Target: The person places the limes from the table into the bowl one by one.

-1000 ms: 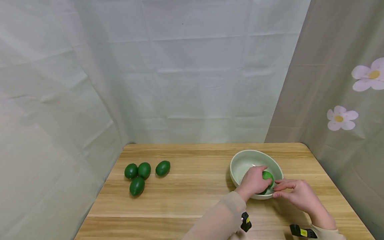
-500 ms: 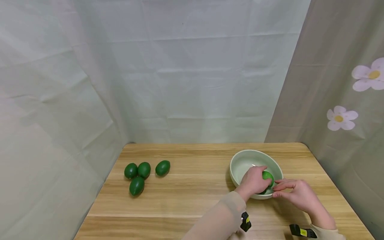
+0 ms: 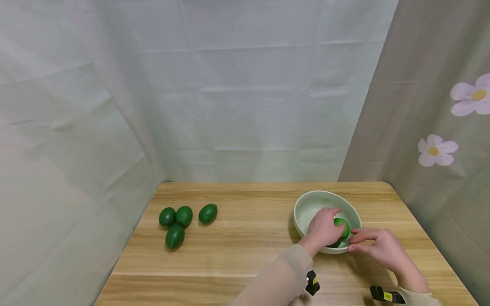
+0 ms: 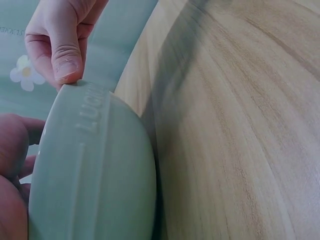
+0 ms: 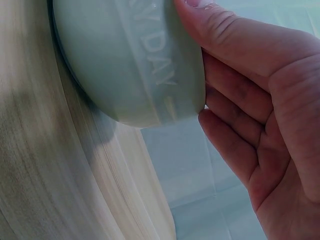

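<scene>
A pale green bowl [image 3: 311, 207] with raised lettering on its outer wall stands at the right of the table. Reaching over its near rim, my left hand [image 3: 324, 227] has its thumb and fingers around a bright green lime [image 3: 342, 228] inside the bowl. Below the lime a darker green fruit [image 3: 335, 244] shows partly, mostly hidden by the hand. My right hand [image 3: 383, 248] pinches the bowl's near right rim between thumb and fingers. In the right wrist view, the right thumb [image 5: 240, 37] lies on the bowl's outer side.
Several dark green, lime-shaped fruits [image 3: 175, 236] lie at the left of the wooden table [image 3: 245, 255], one [image 3: 208, 213] a little apart from the others. Pale cloth [image 3: 252, 106] hangs behind the table, and flowered cloth [image 3: 436, 178] at its right.
The left hand and the lime in it have shifted very slightly within the bowl. The right hand keeps its place on the rim.
</scene>
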`<state>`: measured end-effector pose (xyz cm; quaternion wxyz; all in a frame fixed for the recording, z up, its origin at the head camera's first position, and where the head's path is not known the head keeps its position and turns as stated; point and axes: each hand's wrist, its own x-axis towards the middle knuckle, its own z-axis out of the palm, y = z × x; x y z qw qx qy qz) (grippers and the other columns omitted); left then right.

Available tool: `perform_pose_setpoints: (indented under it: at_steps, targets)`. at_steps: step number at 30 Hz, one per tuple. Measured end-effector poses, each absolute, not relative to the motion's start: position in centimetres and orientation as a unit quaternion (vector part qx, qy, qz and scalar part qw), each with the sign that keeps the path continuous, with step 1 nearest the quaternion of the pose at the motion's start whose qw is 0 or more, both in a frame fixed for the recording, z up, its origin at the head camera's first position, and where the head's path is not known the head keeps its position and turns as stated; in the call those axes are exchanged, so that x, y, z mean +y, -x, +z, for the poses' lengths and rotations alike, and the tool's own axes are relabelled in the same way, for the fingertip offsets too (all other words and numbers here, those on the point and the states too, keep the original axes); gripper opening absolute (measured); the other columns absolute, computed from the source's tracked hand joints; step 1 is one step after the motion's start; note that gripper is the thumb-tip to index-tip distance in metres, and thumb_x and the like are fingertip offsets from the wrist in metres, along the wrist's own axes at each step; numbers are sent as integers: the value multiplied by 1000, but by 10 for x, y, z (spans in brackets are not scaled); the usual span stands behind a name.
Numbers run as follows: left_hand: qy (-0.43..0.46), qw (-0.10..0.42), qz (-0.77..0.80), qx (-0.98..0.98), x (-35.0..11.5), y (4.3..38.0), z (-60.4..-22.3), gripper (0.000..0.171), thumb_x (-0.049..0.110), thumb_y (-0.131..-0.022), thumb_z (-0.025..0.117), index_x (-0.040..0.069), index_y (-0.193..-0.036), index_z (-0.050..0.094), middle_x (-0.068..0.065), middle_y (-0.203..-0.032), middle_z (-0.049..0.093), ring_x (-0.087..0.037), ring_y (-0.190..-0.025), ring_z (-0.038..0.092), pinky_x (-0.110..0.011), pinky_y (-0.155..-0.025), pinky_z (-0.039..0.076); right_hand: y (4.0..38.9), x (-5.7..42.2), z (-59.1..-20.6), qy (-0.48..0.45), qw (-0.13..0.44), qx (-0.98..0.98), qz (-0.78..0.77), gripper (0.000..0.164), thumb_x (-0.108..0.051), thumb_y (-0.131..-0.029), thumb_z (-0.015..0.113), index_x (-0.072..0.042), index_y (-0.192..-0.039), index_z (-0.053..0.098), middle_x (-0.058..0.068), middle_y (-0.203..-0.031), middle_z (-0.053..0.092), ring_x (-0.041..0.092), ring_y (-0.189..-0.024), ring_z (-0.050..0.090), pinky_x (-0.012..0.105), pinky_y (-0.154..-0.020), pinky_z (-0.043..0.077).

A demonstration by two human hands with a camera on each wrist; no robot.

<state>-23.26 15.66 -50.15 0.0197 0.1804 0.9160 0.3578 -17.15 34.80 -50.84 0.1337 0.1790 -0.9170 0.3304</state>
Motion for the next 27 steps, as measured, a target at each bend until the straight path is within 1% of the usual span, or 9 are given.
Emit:
perform_pose_setpoints:
  at_steps: [9,15,23,24,27]
  targets:
    - [-176,1,386,905,151,231,-498,42,33,-97,74,27,-139,73,12,-134,68,-1,-126,59,-20,-104,47,171,348,-507,-174,129,-917,335,18,-22,-72,100,-27,-82,86,0,-99,82,4,-99,73,1,-89,39]
    - [-183,-23,409,894,141,231,-496,40,30,-98,74,24,-137,74,10,-134,70,-4,-128,60,-21,-107,46,170,347,-507,-171,127,-917,337,18,-21,-72,100,-27,-81,86,1,-98,82,5,-99,73,1,-89,39]
    - [-186,-39,462,866,129,229,-492,37,25,-100,74,20,-137,74,6,-135,70,-7,-130,60,-24,-110,45,170,348,-507,-160,108,-926,325,18,-25,-73,100,-31,-81,85,-1,-101,82,4,-99,72,1,-87,39]
    - [-184,-41,467,864,127,228,-490,37,25,-100,74,20,-137,74,6,-135,70,-8,-130,60,-24,-109,46,170,348,-507,-159,109,-926,324,18,-25,-73,100,-31,-81,85,-1,-100,82,4,-99,72,1,-88,39]
    - [-180,-45,488,853,122,227,-487,36,24,-100,74,19,-136,74,3,-135,70,-11,-123,64,-23,-103,49,170,348,-507,-161,112,-925,325,18,-24,-73,100,-30,-81,85,-2,-100,82,3,-99,72,0,-88,38]
